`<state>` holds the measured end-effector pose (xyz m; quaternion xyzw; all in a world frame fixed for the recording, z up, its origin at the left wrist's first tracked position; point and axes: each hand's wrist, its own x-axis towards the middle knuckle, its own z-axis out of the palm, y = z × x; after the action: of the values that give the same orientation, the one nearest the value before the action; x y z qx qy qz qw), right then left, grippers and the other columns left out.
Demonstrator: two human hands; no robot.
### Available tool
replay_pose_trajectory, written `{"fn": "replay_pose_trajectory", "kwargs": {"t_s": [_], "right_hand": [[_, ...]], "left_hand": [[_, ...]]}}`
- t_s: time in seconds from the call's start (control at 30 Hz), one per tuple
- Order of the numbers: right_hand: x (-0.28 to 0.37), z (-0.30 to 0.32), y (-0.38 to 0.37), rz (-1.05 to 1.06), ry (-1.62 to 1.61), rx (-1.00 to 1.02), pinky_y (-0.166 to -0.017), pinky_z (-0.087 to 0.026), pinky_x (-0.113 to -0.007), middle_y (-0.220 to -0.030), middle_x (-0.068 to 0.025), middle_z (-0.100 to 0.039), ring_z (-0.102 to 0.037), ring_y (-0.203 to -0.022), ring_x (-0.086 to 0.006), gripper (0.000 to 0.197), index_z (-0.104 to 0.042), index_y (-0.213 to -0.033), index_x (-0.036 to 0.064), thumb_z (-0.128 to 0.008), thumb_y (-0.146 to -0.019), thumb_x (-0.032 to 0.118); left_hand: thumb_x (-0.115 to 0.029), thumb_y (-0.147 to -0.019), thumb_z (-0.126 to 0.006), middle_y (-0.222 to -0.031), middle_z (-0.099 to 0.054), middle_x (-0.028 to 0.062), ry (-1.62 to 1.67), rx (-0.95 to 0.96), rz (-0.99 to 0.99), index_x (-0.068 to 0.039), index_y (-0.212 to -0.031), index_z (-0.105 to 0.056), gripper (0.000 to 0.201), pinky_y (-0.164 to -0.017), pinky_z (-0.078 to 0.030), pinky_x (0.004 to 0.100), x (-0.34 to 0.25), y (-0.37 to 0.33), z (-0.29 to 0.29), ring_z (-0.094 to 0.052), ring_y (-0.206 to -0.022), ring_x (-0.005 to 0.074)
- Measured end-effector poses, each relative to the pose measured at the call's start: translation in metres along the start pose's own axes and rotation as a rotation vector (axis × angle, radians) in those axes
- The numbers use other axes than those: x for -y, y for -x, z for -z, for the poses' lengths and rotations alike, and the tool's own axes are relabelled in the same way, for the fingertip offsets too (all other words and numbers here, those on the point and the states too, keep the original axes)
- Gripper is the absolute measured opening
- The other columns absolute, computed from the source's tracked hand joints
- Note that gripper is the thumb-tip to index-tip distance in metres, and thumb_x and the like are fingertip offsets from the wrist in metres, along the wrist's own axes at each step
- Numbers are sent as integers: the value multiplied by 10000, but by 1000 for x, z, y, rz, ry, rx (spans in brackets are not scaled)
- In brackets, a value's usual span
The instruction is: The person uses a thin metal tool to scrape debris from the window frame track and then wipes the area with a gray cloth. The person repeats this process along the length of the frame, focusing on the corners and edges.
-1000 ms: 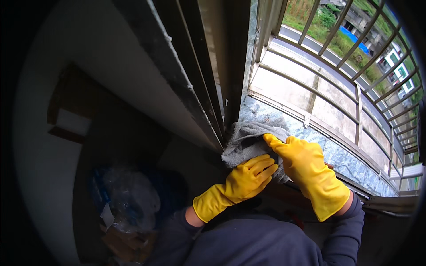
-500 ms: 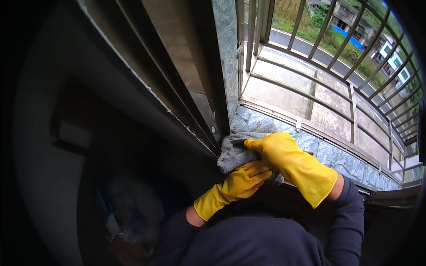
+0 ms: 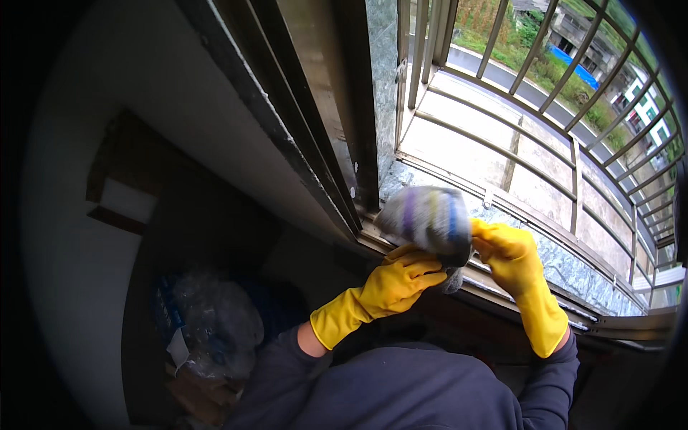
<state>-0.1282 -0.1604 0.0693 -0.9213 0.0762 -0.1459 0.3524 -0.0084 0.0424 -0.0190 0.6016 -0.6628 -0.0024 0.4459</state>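
A grey cleaning cloth [image 3: 428, 218] with purple, yellow and blue stripes is bunched above the window sill track, blurred by motion. My right hand [image 3: 507, 252], in a yellow rubber glove, pinches the cloth's right edge. On the near side, my left hand [image 3: 405, 281], gloved alike, has its fingers curled against the cloth's lower part; a grey fold shows just past its fingertips. Beneath the cloth runs the metal window track [image 3: 494, 281], and beyond it lies a bluish marble sill [image 3: 566, 271].
Metal security bars [image 3: 530, 107] enclose the ledge outside. To the left stands the dark window frame [image 3: 351, 107] beside a white wall [image 3: 79, 215]. Clear plastic bags [image 3: 215, 330] and a brown board [image 3: 132, 172] sit in the shadow at lower left.
My right hand has drawn back to the right and lifted the cloth's edge, turning its striped side into view. The left hand has barely moved. The view has shifted slightly.
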Motion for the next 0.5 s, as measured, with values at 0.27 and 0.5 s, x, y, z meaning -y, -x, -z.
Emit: {"fn": "replay_pose_trajectory", "kwargs": {"t_s": [0.27,0.5], "right_hand": [[50,-47,-47,-52,860,519,-637,-522,-474,-961,-187,-674,-689,-769,-351,344,-575,-1304,73,-431,-1016,194],[65,-40,-51,115,840,538,-611,-507,-450,-901,-147,-651,-673,-737,-311,351,-581,-1306,121,-469,-997,244]], "left_hand": [[-35,-784,-647,-1147,-648,124,79,-7,26,-110,-1214,-659,437,-793,-524,389,2,6,-6,-643,-972,322],[-69,-814,-688,-975,-660,155,122,3,65,-91,-1087,-651,277,-730,-516,420,4,14,-6,-651,-838,338]]}}
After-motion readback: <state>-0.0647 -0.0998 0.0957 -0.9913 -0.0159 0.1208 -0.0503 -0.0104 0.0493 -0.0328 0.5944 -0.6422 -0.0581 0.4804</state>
